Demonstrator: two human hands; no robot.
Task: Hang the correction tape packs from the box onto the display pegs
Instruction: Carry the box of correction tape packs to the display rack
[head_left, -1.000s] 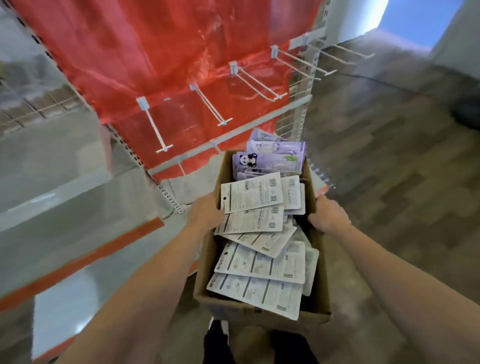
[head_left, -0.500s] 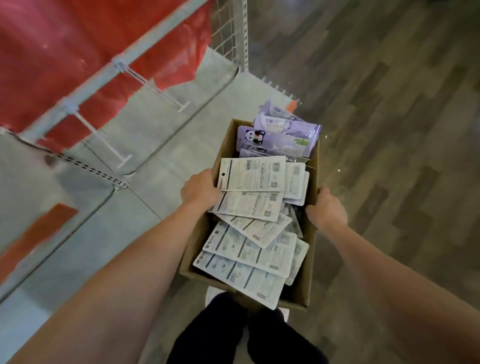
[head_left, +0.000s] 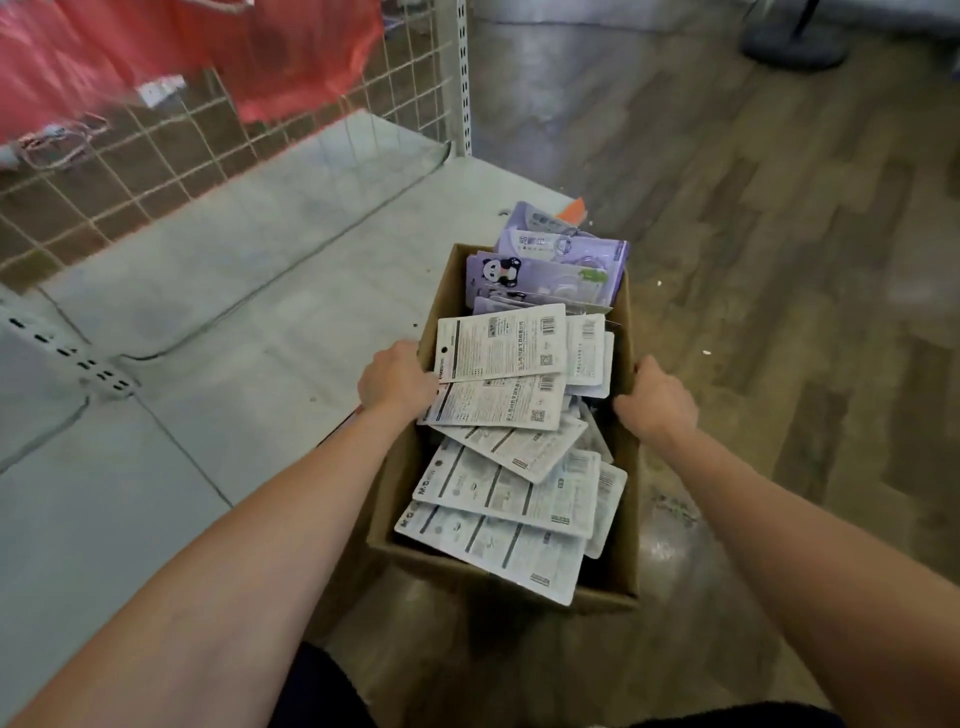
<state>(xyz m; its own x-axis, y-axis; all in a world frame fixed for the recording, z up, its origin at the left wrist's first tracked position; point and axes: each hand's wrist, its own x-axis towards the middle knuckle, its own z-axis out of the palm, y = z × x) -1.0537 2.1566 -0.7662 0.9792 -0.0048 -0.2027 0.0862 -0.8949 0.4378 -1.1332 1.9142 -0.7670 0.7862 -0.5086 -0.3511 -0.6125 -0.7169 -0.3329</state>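
Packs (head_left: 501, 349) fill the box (head_left: 621, 551), heaped between the two hands. White card backs face up nearest the hands, with barcodes and QR codes; "M&G" reads on the lower two. Beyond the hands, purple packs (head_left: 545, 278) show a panda print. Left hand (head_left: 397, 379) grips the box's left wall, fingers curled over the rim, touching the top pack. Right hand (head_left: 657, 400) grips the right wall. Box is just beside the grey shelf base (head_left: 208, 291).

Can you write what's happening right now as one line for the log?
stage: carrying | left hand: grips box left wall | right hand: grips right wall | packs: in box, none hung
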